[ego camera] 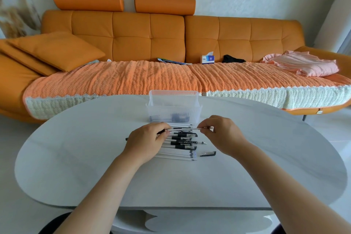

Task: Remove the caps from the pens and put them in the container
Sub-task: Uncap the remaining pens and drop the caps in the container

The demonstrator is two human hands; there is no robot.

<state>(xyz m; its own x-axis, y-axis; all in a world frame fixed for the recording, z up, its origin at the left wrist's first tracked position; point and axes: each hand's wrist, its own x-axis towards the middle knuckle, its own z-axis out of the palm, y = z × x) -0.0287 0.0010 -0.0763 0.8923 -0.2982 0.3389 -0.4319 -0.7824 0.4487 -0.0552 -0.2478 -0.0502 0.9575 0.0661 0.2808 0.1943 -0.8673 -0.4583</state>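
Observation:
A heap of white pens [180, 143], some with black caps, lies in the middle of the white table [95, 157]. My left hand [146, 140] grips one white pen [187, 129] by its left part, just above the heap. My right hand [220, 133] pinches the right end of that same pen, where the cap sits. The pen lies level between both hands. Behind the heap stands a clear plastic container [173, 106] with dark items showing through its front wall. A loose black cap [208, 154] lies on the table right of the heap.
An orange sofa [148, 38] with a knitted cover runs behind the table, holding a tissue box [208, 59], a pink cloth [303, 63] and cushions. The table's front edge is near my body.

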